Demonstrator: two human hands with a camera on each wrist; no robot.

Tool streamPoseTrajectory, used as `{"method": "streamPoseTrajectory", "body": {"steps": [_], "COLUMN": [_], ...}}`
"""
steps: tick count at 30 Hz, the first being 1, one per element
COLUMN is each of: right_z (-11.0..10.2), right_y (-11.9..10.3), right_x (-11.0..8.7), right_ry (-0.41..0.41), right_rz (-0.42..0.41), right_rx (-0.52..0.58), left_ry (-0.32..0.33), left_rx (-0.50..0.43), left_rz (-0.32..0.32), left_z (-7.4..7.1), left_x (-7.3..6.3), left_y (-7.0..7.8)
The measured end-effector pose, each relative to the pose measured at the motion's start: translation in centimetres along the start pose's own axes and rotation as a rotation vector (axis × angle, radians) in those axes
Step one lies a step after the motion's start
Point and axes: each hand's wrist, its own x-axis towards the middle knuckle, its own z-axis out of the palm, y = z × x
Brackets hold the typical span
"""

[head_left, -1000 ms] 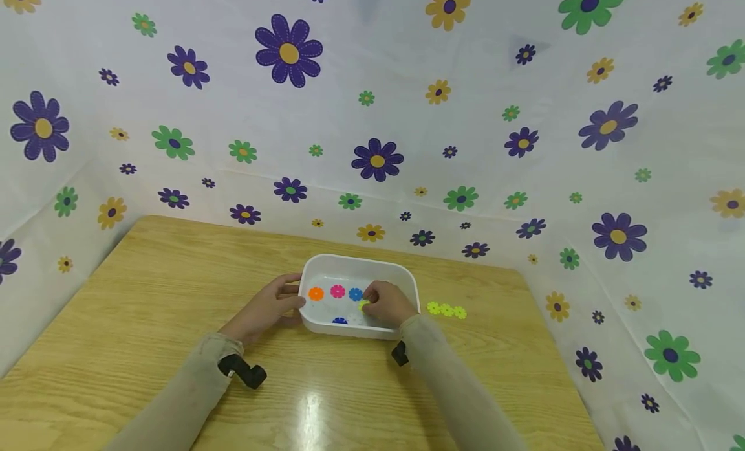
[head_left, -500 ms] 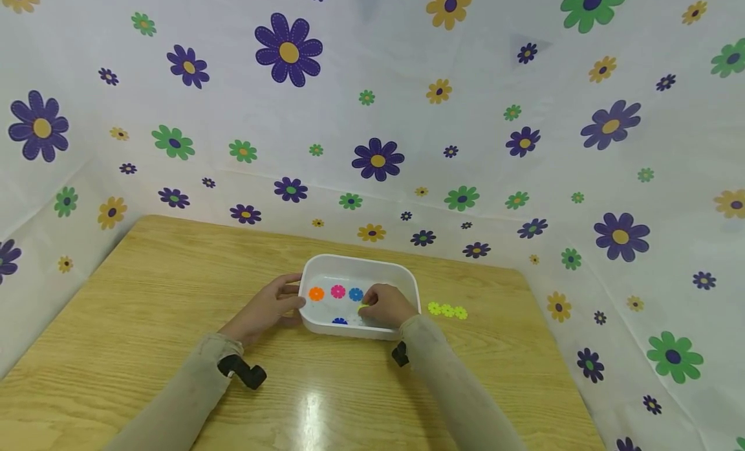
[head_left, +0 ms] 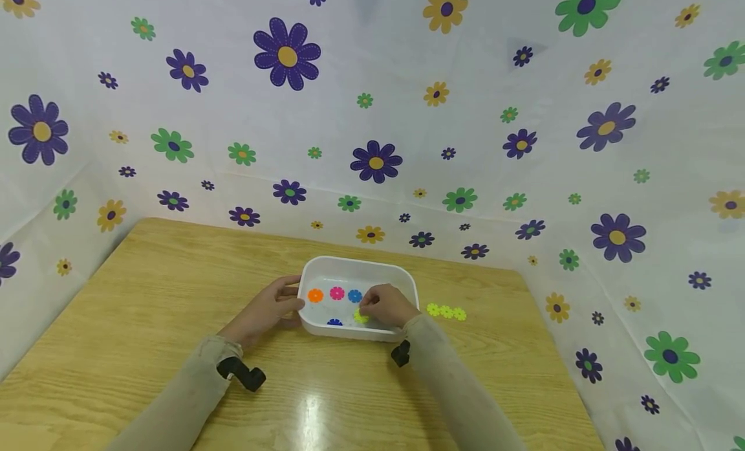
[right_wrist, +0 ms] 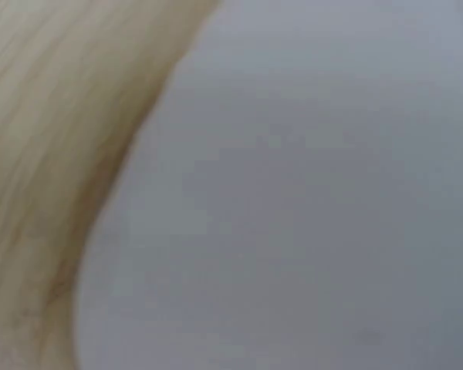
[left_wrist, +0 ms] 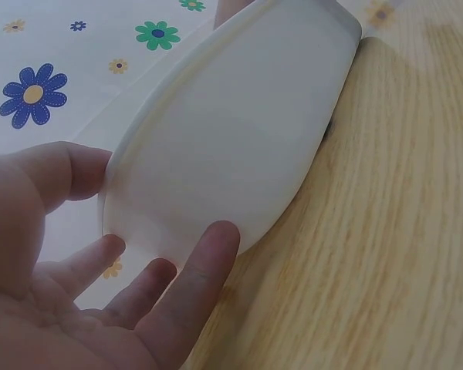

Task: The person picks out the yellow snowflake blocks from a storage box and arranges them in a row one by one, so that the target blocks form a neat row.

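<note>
A white plastic tray (head_left: pixel 357 334) stands on the table with several flower-shaped plastic discs inside. My left hand (head_left: pixel 269 312) grips its left end; in the left wrist view the thumb meets the rim and the fingers lie against the outer wall. Inside the tray, my right hand (head_left: pixel 388 305) pinches a yellow-green disc (head_left: pixel 361 317) at its fingertips. An orange disc (head_left: pixel 315 296), a pink disc (head_left: pixel 337 293) and a blue disc (head_left: pixel 355 296) lie in a row behind. A dark blue disc (head_left: pixel 334 322) is partly hidden by the front wall.
Right of the tray, yellow-green discs (head_left: pixel 445 311) form a short row on the wooden table (head_left: pixel 233 399). A white flower-printed cloth (head_left: pixel 326 127) rises behind and beside the table. The right wrist view shows only the tray's blurred outer wall (right_wrist: pixel 278 200) and some tabletop.
The yellow-green disc at my right fingertips was largely covered half a second ago and now shows below them. My left hand has stayed on the tray's left end.
</note>
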Motion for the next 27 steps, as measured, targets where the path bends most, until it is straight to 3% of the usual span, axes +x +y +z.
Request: {"method": "streamPoseTrajectory", "body": {"steps": [6,12,21,27], "right_z": [-2.4,-5.8,-10.6,-12.1], "right_y": [-0.2,1.2,8.7,14.0], "right_x": [-1.6,-3.6,-6.0,-7.4], "right_ry": [0.026,0.103,0.207,0.287], "right_rz": [-0.082,-0.040,0.032,0.115], "right_rx": [0.171,0.290,0.326,0.303], "left_ry": [-0.011,-0.009,-0.003,0.000], "left_rx": [-0.002,-0.005,0.009,0.012], "left_rz": [0.008,0.006,0.000,-0.004], "left_z": [0.0,-0.1,0.0,0.0], "left_x": [0.0,0.0,-0.1,-0.1], "left_y": [-0.1,0.0,-0.1,0.0]}}
